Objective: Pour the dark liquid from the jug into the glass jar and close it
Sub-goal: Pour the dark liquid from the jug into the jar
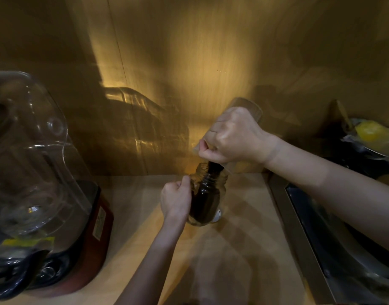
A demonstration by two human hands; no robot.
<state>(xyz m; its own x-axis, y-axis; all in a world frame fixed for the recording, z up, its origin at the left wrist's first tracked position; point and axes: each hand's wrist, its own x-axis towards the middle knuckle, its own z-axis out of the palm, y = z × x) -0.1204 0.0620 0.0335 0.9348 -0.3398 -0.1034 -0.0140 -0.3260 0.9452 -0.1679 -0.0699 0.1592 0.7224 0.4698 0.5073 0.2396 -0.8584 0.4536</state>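
Pouring is under way: we tip the jug steeply with our right hand, fingers clenched around its body, so the dark liquid streams straight into the mouth of the glass jar. That jar stands near the back edge of the worktop, close to the sink, already mostly full. Our left hand wraps closed around the jar's side, likely steadying it against tipping. No lid can be made out for certain.

Dark brown liquid, clear jar, red blender base, tan counter
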